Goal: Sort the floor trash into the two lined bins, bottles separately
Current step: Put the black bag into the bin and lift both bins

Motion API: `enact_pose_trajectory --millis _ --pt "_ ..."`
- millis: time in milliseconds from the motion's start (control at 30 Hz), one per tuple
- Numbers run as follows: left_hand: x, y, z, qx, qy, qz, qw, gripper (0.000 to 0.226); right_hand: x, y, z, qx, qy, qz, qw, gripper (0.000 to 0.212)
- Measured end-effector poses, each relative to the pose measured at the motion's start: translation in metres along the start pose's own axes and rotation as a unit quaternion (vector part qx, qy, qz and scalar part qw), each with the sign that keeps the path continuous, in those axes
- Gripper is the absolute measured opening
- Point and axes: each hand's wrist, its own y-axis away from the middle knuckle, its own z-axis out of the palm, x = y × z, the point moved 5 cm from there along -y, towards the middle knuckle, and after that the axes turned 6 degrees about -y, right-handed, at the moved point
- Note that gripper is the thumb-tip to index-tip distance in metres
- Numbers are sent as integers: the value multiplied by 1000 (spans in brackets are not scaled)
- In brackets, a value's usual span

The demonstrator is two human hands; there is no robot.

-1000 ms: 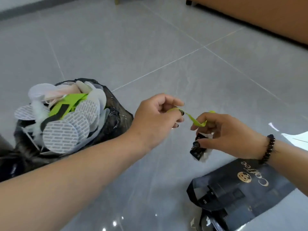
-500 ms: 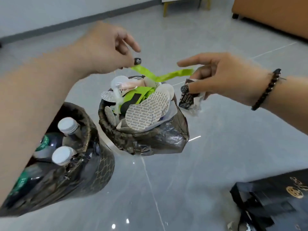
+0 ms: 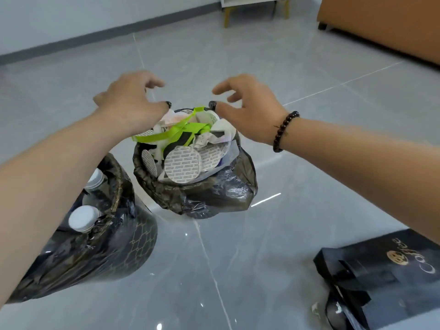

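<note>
Two bins lined with black bags stand on the grey tiled floor. The farther bin (image 3: pixel 197 196) is heaped with round white seal discs, crumpled paper and green strips (image 3: pixel 176 133). The nearer bin (image 3: pixel 114 236) at the left holds bottles with white caps (image 3: pixel 83 217). My left hand (image 3: pixel 133 101) and my right hand (image 3: pixel 245 103) hover just above the far rim of the trash bin, fingers loosely spread, holding nothing. The green strip lies on top of the heap.
A black paper bag (image 3: pixel 390 272) printed with "Coffee" lies on the floor at the lower right, with small scraps beside it. An orange-brown sofa (image 3: pixel 381 22) stands at the back right, a white cabinet on yellow legs (image 3: pixel 254 5) at the back.
Both hands have let go: the green strip and the small black-and-white scrap from my right hand now lie in the trash bin. The view has shifted left onto both bins.
</note>
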Motion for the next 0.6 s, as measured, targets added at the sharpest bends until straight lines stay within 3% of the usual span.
enact_pose_trajectory --millis 100,200,233,267,300,367,400,433,500,600 --pt "60 31 -13 114 6 168 979 35 21 48 -61 109 28 -86 990 24" --pt "122 78 3 147 76 314 935 32 83 112 -111 146 30 -5 989 16" --pt "140 96 21 127 96 350 923 32 109 135 -119 107 57 48 992 21" --pt "160 116 44 83 115 385 912 33 135 159 -121 22 115 117 986 34" --pt "179 137 74 7 129 409 903 38 161 187 -118 -99 198 192 956 54" --pt "202 178 142 -228 102 368 895 56 200 245 -99 -332 354 276 830 106" --pt "203 195 175 -342 73 307 885 66 211 267 -86 -402 405 272 775 125" --pt "203 211 206 -432 62 239 868 75 219 282 -74 -444 431 252 744 135" --pt "199 231 250 -511 95 125 845 83 230 293 -50 -471 433 215 738 138" --pt "193 241 283 -490 149 52 857 66 248 287 -36 -475 391 214 758 119"
